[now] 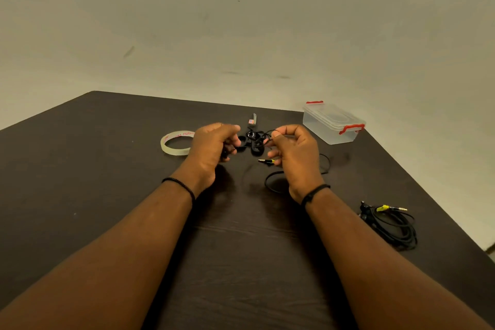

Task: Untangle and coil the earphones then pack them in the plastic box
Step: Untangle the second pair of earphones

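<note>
Pinching a black earphone tangle (254, 139) between them, the left hand (211, 147) and right hand (293, 154) hide parts of its cord; knots unreadable.

Head view: high, looking forward-down across table (107, 195), close range.

Both forearms stretched forward, left hand (214, 146) fingers curled inward, right hand (293, 154) pinching opposite, hands near together
</note>
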